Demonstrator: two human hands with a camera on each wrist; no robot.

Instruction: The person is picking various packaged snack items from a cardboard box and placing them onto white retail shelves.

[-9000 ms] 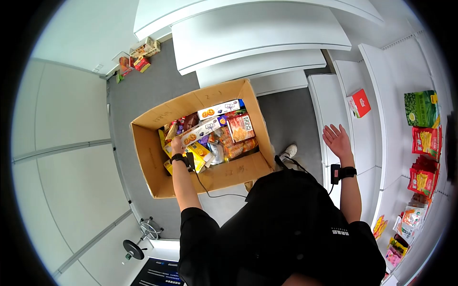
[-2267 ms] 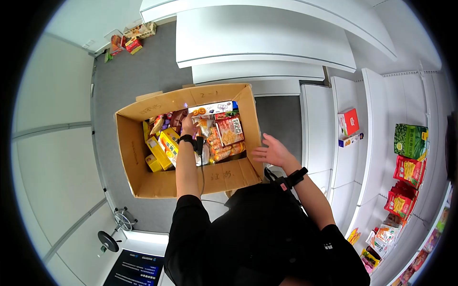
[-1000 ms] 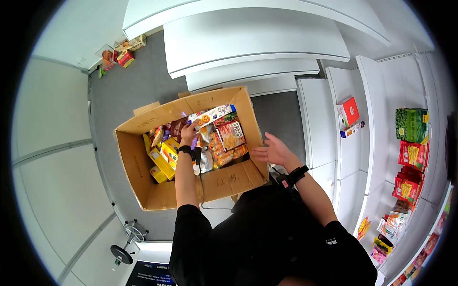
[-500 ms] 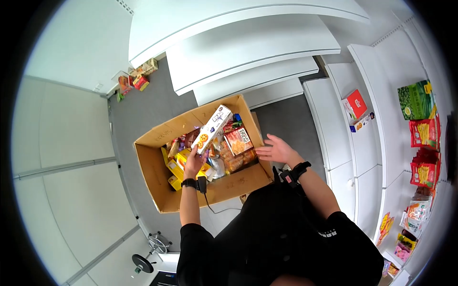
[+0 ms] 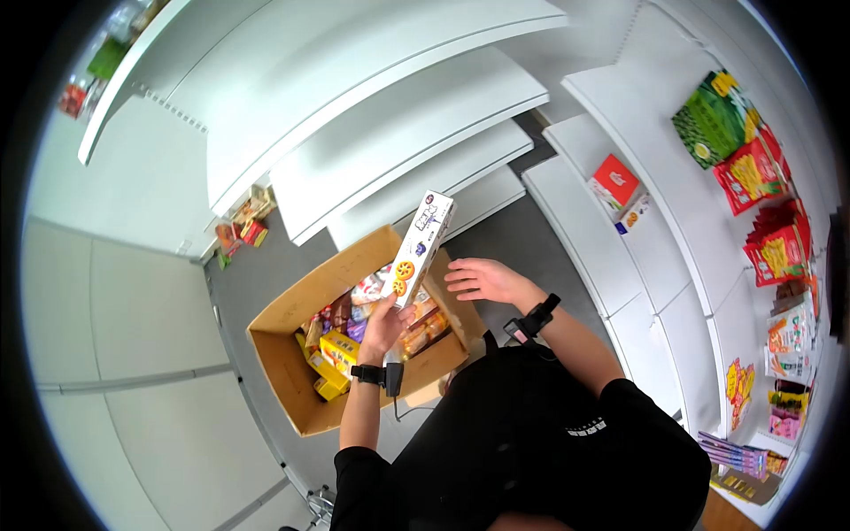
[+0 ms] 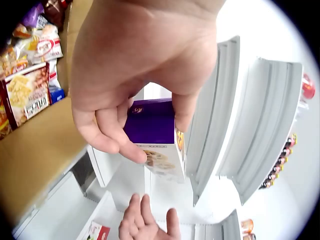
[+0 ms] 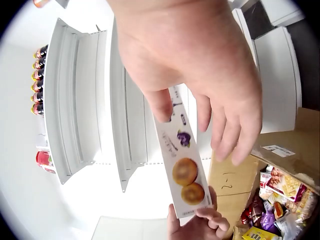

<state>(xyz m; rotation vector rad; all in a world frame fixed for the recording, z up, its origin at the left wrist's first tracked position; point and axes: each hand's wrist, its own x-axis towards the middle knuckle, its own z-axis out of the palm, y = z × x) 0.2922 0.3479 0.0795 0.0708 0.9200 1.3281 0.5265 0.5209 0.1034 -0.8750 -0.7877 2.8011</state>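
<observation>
My left hand (image 5: 385, 329) grips one end of a long white biscuit box (image 5: 421, 248) printed with round filled cookies. The box slants up and away over the far right rim of the cardboard carton (image 5: 288, 380). In the left wrist view, thumb and fingers pinch it around its purple end flap (image 6: 152, 125). My right hand (image 5: 491, 281) hovers beside the biscuit box with fingers extended, holding nothing. The right wrist view shows its thumb and fingers spread either side of the box's far end. Inside the carton lie yellow boxes (image 5: 341, 352) and several snack packets.
White shelves (image 5: 407, 115) rise behind the carton. On a right-hand shelf sit a red-and-white box (image 5: 614, 181) and a white-and-blue biscuit box (image 5: 634, 214). Green and red snack bags (image 5: 753, 173) line the far right. More packages (image 5: 239, 237) stand on the floor at left.
Since nine seconds ago, a biscuit box has appeared beside the red-and-white one on the shelf. My left hand has lifted another from the carton. My right hand has come in toward it.
</observation>
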